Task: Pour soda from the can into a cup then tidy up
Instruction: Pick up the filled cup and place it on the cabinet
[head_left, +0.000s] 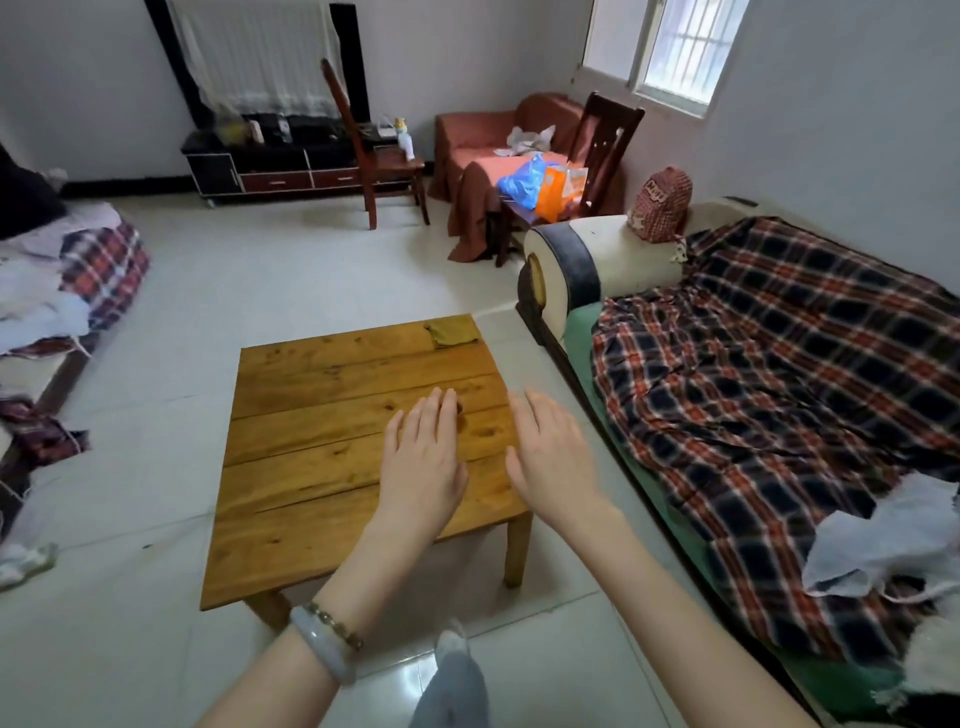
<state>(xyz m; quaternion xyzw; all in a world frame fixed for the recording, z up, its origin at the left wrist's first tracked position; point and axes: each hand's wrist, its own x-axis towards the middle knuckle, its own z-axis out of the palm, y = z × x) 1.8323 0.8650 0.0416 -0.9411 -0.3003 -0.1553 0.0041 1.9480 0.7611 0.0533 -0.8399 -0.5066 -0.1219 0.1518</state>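
Over the table (311, 395), left hand (423, 467) and right hand (556, 462) are flat and empty; no can or cup shows, so likely fetch both first.

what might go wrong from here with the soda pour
1. No can or cup is in view. The left hand and right hand are open and hold nothing, so both things must be fetched first.
2. The table has seams between its planks, and spilled soda would likely seep through.
3. The plaid blanket lies close beside the table's right edge and might catch splashes. The only cloth sits at the far corner.
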